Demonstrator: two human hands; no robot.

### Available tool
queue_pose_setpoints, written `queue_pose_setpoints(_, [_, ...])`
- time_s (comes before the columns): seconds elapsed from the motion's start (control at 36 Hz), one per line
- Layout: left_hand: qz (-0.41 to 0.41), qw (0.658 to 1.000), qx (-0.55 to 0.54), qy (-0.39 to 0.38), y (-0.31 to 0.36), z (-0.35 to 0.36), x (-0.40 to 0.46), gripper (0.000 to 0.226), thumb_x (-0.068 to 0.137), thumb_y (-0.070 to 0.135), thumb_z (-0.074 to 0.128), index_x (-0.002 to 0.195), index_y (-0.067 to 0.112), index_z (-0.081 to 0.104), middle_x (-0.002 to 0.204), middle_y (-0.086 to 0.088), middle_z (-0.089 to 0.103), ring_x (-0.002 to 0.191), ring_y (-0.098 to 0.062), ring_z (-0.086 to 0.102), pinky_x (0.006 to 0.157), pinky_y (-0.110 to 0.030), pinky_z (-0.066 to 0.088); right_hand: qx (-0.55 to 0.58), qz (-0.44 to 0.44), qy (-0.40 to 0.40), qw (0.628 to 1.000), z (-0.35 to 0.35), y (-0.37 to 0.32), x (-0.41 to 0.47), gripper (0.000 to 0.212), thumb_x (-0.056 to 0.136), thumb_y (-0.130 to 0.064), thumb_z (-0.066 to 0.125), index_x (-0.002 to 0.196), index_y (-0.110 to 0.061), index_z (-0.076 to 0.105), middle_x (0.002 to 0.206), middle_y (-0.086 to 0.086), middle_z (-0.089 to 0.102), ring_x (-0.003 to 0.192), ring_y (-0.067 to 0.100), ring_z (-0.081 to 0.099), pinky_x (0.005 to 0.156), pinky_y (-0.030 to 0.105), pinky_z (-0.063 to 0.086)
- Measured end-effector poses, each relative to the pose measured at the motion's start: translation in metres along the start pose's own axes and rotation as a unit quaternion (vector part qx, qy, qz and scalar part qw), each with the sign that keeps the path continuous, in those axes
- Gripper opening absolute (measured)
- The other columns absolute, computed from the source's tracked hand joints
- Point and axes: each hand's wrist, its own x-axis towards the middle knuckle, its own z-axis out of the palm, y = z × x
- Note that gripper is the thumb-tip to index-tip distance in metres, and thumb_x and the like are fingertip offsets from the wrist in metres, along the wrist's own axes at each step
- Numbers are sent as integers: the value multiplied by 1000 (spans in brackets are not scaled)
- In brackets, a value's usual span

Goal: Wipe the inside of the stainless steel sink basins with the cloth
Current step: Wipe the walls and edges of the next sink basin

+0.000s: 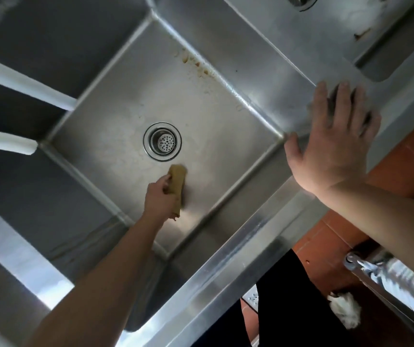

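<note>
Sink basin (pixel 131 101), stainless steel, seen from above and tilted in view; round drain (pixel 162 141) with a perforated strainer near the middle of the floor. Yellowish-brown cloth (pixel 177 189), folded, pressed on the basin floor just below the drain, gripped by the left hand (pixel 159 196) with fingers curled closed around it. Right hand (pixel 336 144) flat on the rim (pixel 288 78) between this basin and the second basin (pixel 351 33), fingers spread open, thumb hanging over the corner. Brownish stains (pixel 196 63) along the far edge of the floor. Two white hoses (pixel 26 86) reaching in from the left wall. No readable writing or brand anywhere on the steel.
</note>
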Motion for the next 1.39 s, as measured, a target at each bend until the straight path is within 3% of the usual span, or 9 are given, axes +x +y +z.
queue_pose_setpoints(0.08, [-105,988,-10,110,-9,4,-8,67,86,-3,52,148,22,46,138,-16,49,107,-37,58,40,-22,47,-2,-2,-13,1000,-3,-1,-1,87,89,-42,55,158,-13,12,162,24,19,150,45,14,117,67,16])
queue_pose_setpoints(0.22, [-274,960,-21,48,6,24,-26,53,90,9,63,140,3,48,135,-20,55,121,-39,56,97,-41,51,-5,-3,-18,1000,-5,-2,-3,86,89,-40,54,158,-12,13,161,25,20,150,45,16,116,66,17])
queue_pose_setpoints(0.33, [-315,889,-331,-19,37,50,-43,27,90,-17,49,72,-5,66,66,-16,71,82,-32,63,66,-38,55,-7,-8,-28,1000,-6,-1,-1,86,87,-41,53,157,-12,13,159,25,21,148,46,17,114,68,20])
queue_pose_setpoints(0.44, [-260,871,-416,-30,63,71,-46,31,90,-12,51,118,2,56,102,-13,64,95,-26,66,71,-33,61,8,-43,-49,998,-10,3,-4,70,84,-38,49,149,-18,34,157,24,25,145,49,21,111,70,21])
queue_pose_setpoints(0.64, [78,997,-13,20,39,52,-39,48,85,1,58,125,28,55,113,0,59,104,-29,58,86,-30,53,128,-361,-88,920,-15,5,-2,33,80,-14,67,112,-13,72,126,11,62,121,36,56,102,57,41])
queue_pose_setpoints(0.81, [135,974,176,41,15,26,0,59,86,6,62,143,16,52,148,-10,47,135,-31,39,114,-30,27,138,-232,-439,857,12,-51,39,41,90,-33,64,131,-32,59,130,-6,61,112,16,60,95,34,48])
queue_pose_setpoints(1.03, [198,897,394,25,16,18,55,57,85,27,64,139,33,48,141,2,48,131,-26,40,106,-39,31,36,-250,-442,861,102,-128,54,38,85,-33,72,118,-18,60,114,3,65,97,25,62,78,35,49])
queue_pose_setpoints(1.28, [152,952,261,-43,-8,16,31,23,77,15,69,84,24,48,86,6,57,85,-22,54,71,-38,42,-145,-445,-335,818,158,-157,7,22,83,-17,66,104,-24,59,111,5,61,112,29,51,93,44,39])
queue_pose_setpoints(1.39, [65,987,82,-124,-19,19,3,29,77,5,68,81,26,50,85,0,63,72,-20,59,66,-36,51,-105,-404,-443,793,154,-148,9,20,81,-12,64,97,-24,62,100,3,63,93,26,59,73,31,42])
